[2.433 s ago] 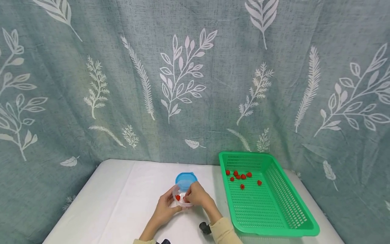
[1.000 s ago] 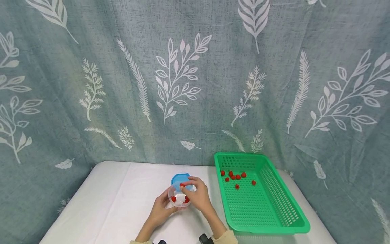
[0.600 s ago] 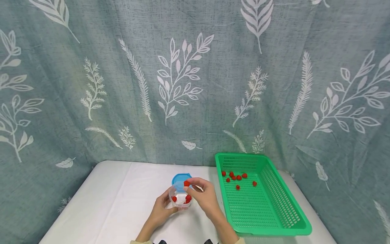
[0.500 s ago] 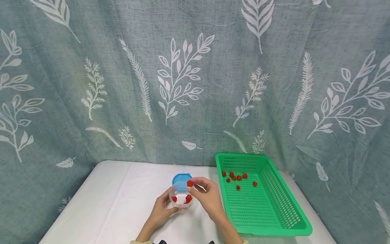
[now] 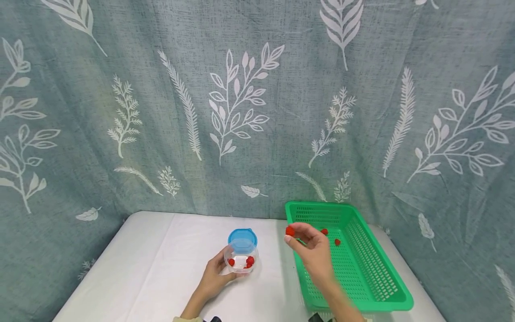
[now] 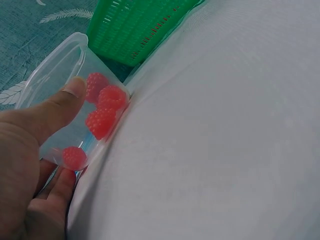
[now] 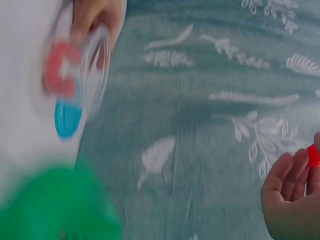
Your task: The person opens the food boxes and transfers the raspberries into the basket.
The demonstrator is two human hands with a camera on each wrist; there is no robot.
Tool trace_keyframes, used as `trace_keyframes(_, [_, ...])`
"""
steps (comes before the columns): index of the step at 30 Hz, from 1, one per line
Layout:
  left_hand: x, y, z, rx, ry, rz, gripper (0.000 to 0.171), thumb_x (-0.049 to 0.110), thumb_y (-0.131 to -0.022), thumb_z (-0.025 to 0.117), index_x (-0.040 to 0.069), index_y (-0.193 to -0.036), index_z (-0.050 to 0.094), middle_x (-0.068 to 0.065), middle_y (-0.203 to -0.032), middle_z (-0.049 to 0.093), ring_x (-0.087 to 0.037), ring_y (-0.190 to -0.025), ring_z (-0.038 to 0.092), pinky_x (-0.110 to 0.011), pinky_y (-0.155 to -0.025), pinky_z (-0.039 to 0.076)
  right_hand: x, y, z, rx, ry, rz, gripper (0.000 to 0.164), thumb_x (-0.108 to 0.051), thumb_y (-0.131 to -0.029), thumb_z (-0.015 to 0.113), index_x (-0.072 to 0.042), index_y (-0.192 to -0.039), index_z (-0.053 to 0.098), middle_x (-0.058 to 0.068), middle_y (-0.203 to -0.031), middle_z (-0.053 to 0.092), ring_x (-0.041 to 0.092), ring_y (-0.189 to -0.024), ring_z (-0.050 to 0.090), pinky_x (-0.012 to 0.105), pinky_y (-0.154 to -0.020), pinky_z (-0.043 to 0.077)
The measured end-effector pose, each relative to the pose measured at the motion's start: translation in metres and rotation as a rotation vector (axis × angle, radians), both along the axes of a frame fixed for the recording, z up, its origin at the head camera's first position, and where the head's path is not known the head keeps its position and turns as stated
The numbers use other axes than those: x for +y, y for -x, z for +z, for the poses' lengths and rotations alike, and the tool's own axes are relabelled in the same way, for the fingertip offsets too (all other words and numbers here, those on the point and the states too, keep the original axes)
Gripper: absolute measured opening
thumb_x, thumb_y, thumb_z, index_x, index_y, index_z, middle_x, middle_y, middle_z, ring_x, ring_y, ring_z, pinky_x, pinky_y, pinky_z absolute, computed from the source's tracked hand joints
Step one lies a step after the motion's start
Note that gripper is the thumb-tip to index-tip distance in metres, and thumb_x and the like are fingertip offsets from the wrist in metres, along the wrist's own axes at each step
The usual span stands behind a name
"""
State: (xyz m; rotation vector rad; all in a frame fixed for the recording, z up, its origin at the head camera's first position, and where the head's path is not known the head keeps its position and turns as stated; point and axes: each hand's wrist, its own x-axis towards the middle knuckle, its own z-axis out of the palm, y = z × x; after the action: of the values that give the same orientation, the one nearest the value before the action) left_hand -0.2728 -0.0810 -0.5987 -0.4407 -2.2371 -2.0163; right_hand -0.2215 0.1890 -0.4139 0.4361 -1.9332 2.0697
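Note:
My left hand [image 5: 216, 273] grips a small clear plastic tub [image 6: 52, 67], its thumb along the outside wall in the left wrist view. Inside the tub lie several red raspberries [image 6: 101, 123], mostly grouped at its bottom edge. Between thumb and fingertips, my right hand [image 5: 315, 255] pinches one raspberry [image 5: 289, 230] at the left side of the green basket. That same raspberry [image 7: 313, 156] shows at the right edge of the right wrist view. Behind the tub on the table is a round blue lid [image 5: 242, 233], partly seen through the clear wall.
A green perforated basket [image 5: 362, 306] stands on the right of the white table [image 5: 157, 259]. Two raspberries [image 5: 337, 242] show inside it; my right hand covers part of its floor. A patterned grey-green curtain [image 5: 181, 112] hangs behind the table.
My right hand has lifted a raspberry up out of the tub and carried it rightward to the basket's left side. The left hand has stayed on the tub.

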Motion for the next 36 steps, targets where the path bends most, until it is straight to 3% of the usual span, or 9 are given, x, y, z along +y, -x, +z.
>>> trace_keyframes(4, [-0.001, 0.000, -0.001, -0.002, -0.003, -0.005, 0.087, 0.007, -0.079, 0.086, 0.000, -0.153, 0.041, -0.020, -0.156, 0.044, -0.039, -0.146, 0.040, -0.042, -0.119, 0.035, 0.031, 0.011, 0.010, 0.021, -0.052, -0.064, 0.030, 0.000, -0.093, 0.070, 0.009, -0.121, 0.064, -0.003, -0.099, 0.073, 0.008, -0.082, 0.067, 0.020, -0.067, 0.058])
trace_keyframes(12, [0.000, 0.001, -0.001, 0.015, 0.018, -0.007, 0.089, 0.004, -0.077, 0.086, -0.001, -0.153, 0.040, -0.022, -0.153, 0.048, -0.039, -0.143, 0.044, -0.040, -0.117, 0.039, 0.091, 0.054, 0.011, -0.029, -0.115, -0.121, 0.039, -0.015, -0.099, 0.067, 0.006, -0.131, 0.062, -0.013, -0.102, 0.075, 0.005, -0.079, 0.067, 0.019, -0.070, 0.059])
trace_keyframes(18, [0.001, 0.001, 0.000, 0.012, 0.042, 0.007, 0.088, 0.006, -0.077, 0.086, 0.000, -0.153, 0.041, -0.022, -0.151, 0.050, -0.039, -0.142, 0.046, -0.040, -0.117, 0.040, 0.120, 0.084, -0.004, -0.144, -0.222, -0.104, 0.048, -0.022, -0.101, 0.065, 0.008, -0.137, 0.055, -0.015, -0.105, 0.074, 0.001, -0.084, 0.067, 0.020, -0.074, 0.059])
trace_keyframes(26, [0.001, 0.001, 0.000, -0.009, 0.031, 0.029, 0.087, 0.008, -0.077, 0.088, 0.002, -0.152, 0.044, -0.017, -0.154, 0.049, -0.035, -0.145, 0.043, -0.043, -0.119, 0.036, 0.142, 0.125, -0.034, -0.311, -0.458, -0.121, 0.050, -0.028, -0.102, 0.063, 0.004, -0.140, 0.054, 0.018, -0.133, 0.063, -0.001, -0.097, 0.062, 0.025, -0.086, 0.059])
trace_keyframes(31, [0.001, 0.002, 0.000, -0.009, 0.027, 0.025, 0.087, 0.009, -0.077, 0.088, 0.003, -0.152, 0.044, -0.018, -0.154, 0.048, -0.036, -0.145, 0.042, -0.043, -0.119, 0.036, 0.149, 0.142, -0.048, -0.349, -0.520, -0.122, 0.047, -0.027, -0.101, 0.065, 0.003, -0.137, 0.058, 0.018, -0.129, 0.064, 0.003, -0.096, 0.062, 0.030, -0.087, 0.060])
trace_keyframes(36, [0.002, 0.001, 0.000, -0.009, 0.020, 0.023, 0.087, 0.009, -0.077, 0.088, 0.002, -0.152, 0.044, -0.019, -0.154, 0.048, -0.037, -0.145, 0.042, -0.044, -0.119, 0.035, 0.158, 0.154, -0.064, -0.371, -0.538, -0.088, 0.040, -0.021, -0.100, 0.066, 0.004, -0.131, 0.062, 0.016, -0.125, 0.068, 0.019, -0.103, 0.067, 0.042, -0.090, 0.059])
